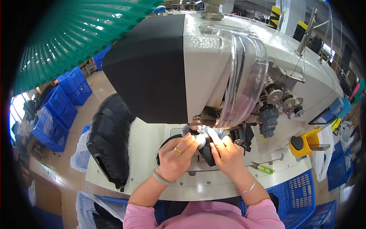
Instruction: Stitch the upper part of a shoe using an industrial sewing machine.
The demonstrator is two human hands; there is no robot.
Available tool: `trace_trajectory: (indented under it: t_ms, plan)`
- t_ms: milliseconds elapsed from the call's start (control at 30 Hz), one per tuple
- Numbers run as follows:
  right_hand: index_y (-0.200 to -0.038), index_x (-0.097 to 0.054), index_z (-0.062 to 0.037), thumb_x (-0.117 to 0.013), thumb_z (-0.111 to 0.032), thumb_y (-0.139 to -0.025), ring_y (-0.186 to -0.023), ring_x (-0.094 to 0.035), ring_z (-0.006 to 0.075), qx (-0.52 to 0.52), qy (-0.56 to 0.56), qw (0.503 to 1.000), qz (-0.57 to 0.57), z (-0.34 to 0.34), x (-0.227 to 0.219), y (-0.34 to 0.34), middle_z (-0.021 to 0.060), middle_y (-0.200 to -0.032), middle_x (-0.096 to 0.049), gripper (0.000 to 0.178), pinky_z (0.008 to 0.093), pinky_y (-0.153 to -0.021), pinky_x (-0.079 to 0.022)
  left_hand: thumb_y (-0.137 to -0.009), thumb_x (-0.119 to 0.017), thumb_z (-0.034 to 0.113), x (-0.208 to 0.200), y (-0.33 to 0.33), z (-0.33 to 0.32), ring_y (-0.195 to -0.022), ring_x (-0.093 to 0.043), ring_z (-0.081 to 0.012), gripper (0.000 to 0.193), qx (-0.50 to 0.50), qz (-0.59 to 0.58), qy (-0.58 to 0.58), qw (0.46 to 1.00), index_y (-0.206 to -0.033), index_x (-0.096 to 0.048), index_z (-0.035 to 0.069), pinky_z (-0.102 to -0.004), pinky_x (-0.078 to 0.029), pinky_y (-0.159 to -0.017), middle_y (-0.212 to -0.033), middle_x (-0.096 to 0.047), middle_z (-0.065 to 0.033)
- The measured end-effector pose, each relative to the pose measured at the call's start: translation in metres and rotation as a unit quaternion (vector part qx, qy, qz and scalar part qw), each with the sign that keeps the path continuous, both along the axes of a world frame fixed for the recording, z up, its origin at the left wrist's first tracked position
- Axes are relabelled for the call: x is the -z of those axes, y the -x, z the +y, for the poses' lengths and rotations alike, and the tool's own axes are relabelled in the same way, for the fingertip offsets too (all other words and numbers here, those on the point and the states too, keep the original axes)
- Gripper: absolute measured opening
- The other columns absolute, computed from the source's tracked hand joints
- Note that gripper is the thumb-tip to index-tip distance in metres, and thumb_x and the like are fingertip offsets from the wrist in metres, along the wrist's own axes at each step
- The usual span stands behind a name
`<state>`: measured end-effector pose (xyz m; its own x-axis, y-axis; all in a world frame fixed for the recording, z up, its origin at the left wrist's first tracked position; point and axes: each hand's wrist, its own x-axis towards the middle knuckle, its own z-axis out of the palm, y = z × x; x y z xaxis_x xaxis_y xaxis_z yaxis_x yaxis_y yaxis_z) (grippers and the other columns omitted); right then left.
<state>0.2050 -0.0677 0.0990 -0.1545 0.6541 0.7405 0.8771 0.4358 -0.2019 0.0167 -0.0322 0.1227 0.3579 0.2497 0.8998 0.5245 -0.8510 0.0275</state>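
Observation:
Both hands are at the needle area of a large sewing machine (206,68) with a black end cover. A black textured piece of material (207,154) lies there under the bright work light. My left hand (173,157) presses its left side, fingers pinched together close to the needle. My right hand (228,154) grips the other side, its index finger stretched toward the needle. The fingertips and the machine head hide part of the piece, so its full shape cannot be made out.
On the table's (148,183) left lies a puffy black padded item (110,141). Green-handled thread snips (263,168) and a yellow holder (305,143) are at the right. A blue crate (293,196) stands below the front edge; a green ribbed plastic object (80,42) hangs overhead at left.

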Motion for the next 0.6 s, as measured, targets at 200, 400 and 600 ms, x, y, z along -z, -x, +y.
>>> trace_trajectory:
  t_ms: [200,400,600]
  plan:
    - [-0.086,-0.063,-0.0092,-0.068,-0.020,-0.087,-0.056,-0.059,0.0264,0.027,0.004,0.999,0.030,-0.002,0.000,0.012,0.0104,-0.078,-0.055,0.011,0.0371,-0.045,-0.047,-0.062,-0.067,-0.006,-0.002,0.003,0.003,-0.077,-0.069,-0.0248,0.030,-0.003,0.013,-0.003,1.000,-0.091,-0.073,0.002,-0.0310,-0.056,-0.062,-0.093,-0.067,-0.0073]
    - [-0.103,-0.064,-0.0071,-0.064,-0.020,-0.091,-0.058,-0.061,0.0273,0.011,0.039,0.999,0.011,-0.007,-0.001,0.013,0.0118,-0.078,-0.055,0.018,0.0371,-0.046,-0.049,-0.063,-0.070,-0.006,-0.002,0.009,0.012,-0.077,-0.069,-0.0248,0.029,0.032,-0.002,0.008,0.999,-0.091,-0.073,0.004,-0.0310,-0.056,-0.063,-0.094,-0.068,-0.0061]
    - [-0.131,-0.056,-0.0063,-0.061,-0.021,-0.093,-0.052,-0.059,0.0282,0.033,0.071,0.997,-0.021,-0.008,-0.004,0.015,0.0128,-0.076,-0.055,0.041,0.0375,-0.045,-0.049,-0.069,-0.074,-0.003,-0.002,0.009,0.016,-0.077,-0.070,-0.0249,0.022,0.091,-0.081,0.125,0.985,-0.090,-0.074,0.005,-0.0316,-0.056,-0.065,-0.090,-0.069,-0.0075]
